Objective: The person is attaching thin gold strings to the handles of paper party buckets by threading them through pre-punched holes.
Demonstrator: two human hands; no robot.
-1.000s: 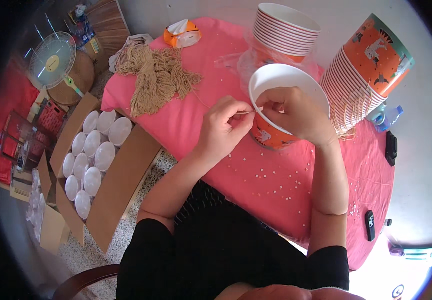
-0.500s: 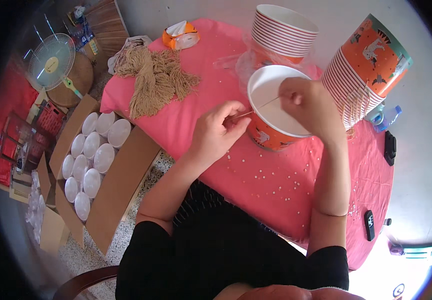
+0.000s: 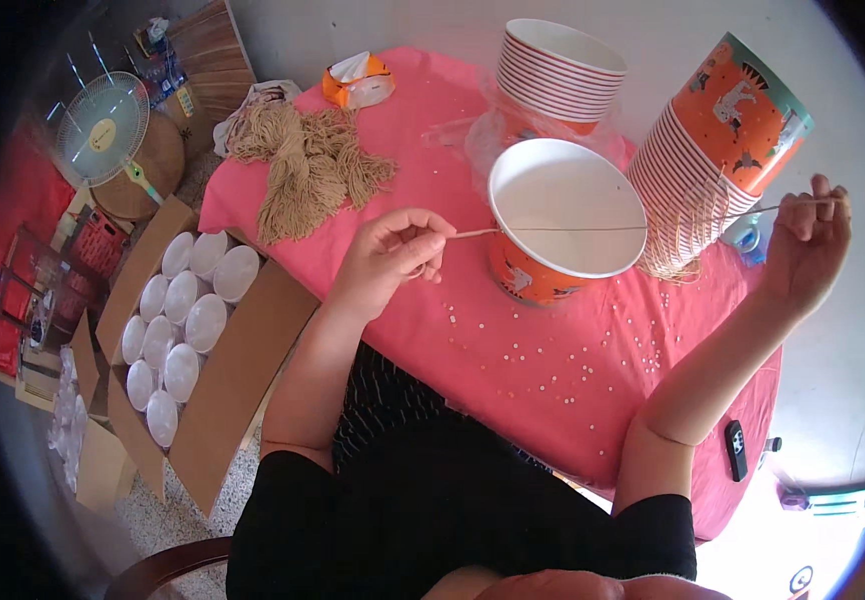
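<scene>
A thin cord (image 3: pixel 573 229) is stretched straight between my two hands, crossing the bucket's mouth. My left hand (image 3: pixel 391 258) pinches one end just left of the rim, thumb against forefinger. Far to the right, my right hand (image 3: pixel 811 245) is closed on the cord near the leaning stack. The orange paper bucket (image 3: pixel 543 283) with a white inside stands upright on the pink cloth, and I see only white inside it. Several cords (image 3: pixel 698 215) hang over the side of the tilted stack of orange buckets (image 3: pixel 743 120).
A second bucket stack (image 3: pixel 563 70) in clear plastic stands behind. On the left lie a tan cord bundle (image 3: pixel 313 170) and an orange tissue pack (image 3: pixel 360 80). White bits dot the pink cloth (image 3: pixel 473 390). A cardboard box (image 3: pixel 238 370) of clear cups sits beside the table; a remote (image 3: pixel 736 450) lies right.
My right hand has moved from above the bucket far out to the right, drawing the cord out long and straight. My left hand has shifted slightly left, still holding its end.
</scene>
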